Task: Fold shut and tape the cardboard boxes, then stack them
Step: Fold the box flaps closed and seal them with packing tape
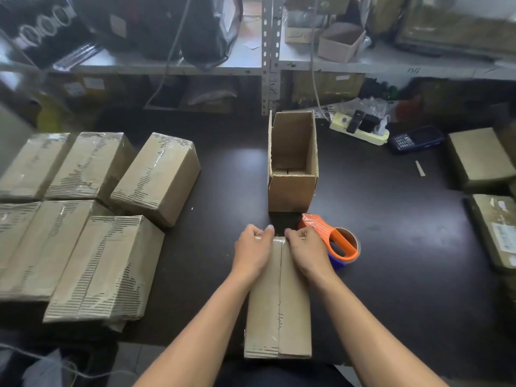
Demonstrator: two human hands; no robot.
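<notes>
Nearest you, the closed box [279, 305] lies flat on the dark counter [391, 247], its near end at the counter's front edge and its long axis running straight away from you. Its two top flaps meet in a centre seam that follows the same axis, with clear tape visible along it. Your left hand [252, 248] and right hand [307, 251] both sit on the far end of this box, one to each side of the seam; the fingers are curled over the far edge with the thumbs near the seam, a pressing grip on the cardboard and the tape end there. Just beside your right hand, touching or nearly touching the box's far right corner, rests one orange tape dispenser [332, 241]. Beyond it stands one open box [291, 163], upright, mouth up, its long axis also pointing away from you. To your left you have six taped boxes [92, 230], lying flat in two rows of three, long axes angled away and slightly rightward; whether any lie beneath them cannot be told. At the right edge of the counter lie further flat cartons [480, 155], at least two, partly cut off. One power strip [360, 129] and one dark handset [416, 139] lie at the far side.
</notes>
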